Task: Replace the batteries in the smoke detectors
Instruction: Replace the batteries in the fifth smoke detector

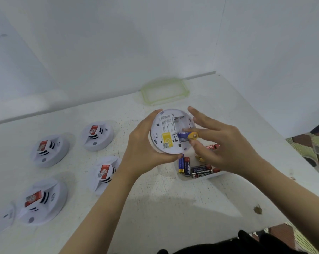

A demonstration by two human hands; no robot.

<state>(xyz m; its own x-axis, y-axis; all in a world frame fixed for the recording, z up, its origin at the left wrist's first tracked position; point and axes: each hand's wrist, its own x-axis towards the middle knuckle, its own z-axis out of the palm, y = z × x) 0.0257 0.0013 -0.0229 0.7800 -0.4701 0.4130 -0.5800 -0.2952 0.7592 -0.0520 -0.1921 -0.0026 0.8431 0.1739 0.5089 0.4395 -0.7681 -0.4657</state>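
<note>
- I see the left hand (145,143) gripping an upturned white smoke detector (164,125), held up over the middle of the white table (173,198). Its fingers curl over the far left rim and its thumb hooks the near rim.
- The detector's back faces me, showing a printed label, a yellow sticker and an open battery bay on its right side.
- The right hand (226,149) comes in from the right and pinches a blue and gold battery (186,134) between the thumb and first finger. Its other fingers are spread, one reaching past the detector's far right rim.
- The battery lies crosswise, its blue end down in the near part of the bay. Its gold end points right, at the pinching fingertips.
- Just near of the detector and below the right hand, a shallow clear container (219,174) sits on the table. It holds loose batteries (200,170), blue, red and black.
- Farther off, near the wall, lies a clear lid with a green rim (165,91).
- On the left of the table I count four more detectors, face up with red stickers: one far (98,136), one farther left (48,150), one close to the left forearm (104,174) and one nearest (43,200).
- A fifth white piece (1,219) is cut off by the left edge, so I cannot tell what it is.
</note>
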